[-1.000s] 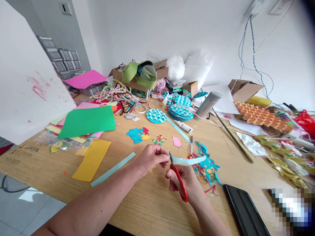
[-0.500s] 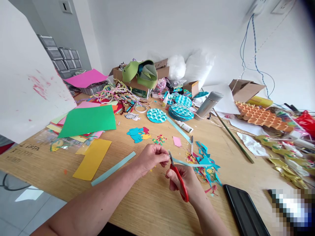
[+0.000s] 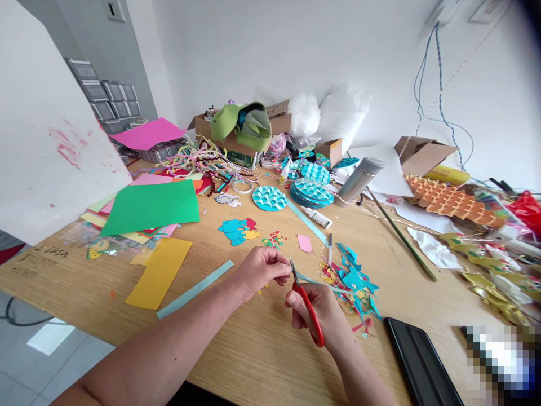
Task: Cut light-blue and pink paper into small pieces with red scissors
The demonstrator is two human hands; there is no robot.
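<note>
Blue strip (image 3: 308, 279) turned edge-on, tip indistinct. Left hand (image 3: 264, 269) pinches its hidden end; right hand (image 3: 324, 307) clamps fingers round scissors (image 3: 311, 314).

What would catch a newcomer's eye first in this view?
Probably the red-handled scissors in the right hand, near the centre, with the left hand pinching one end of a pale blue strip by the blades. Next, likely, the big green sheet on the left-hand paper pile and the bright pink sheet behind it. Farther back, the stacked blue discs stand out beside the silver flask.
</note>
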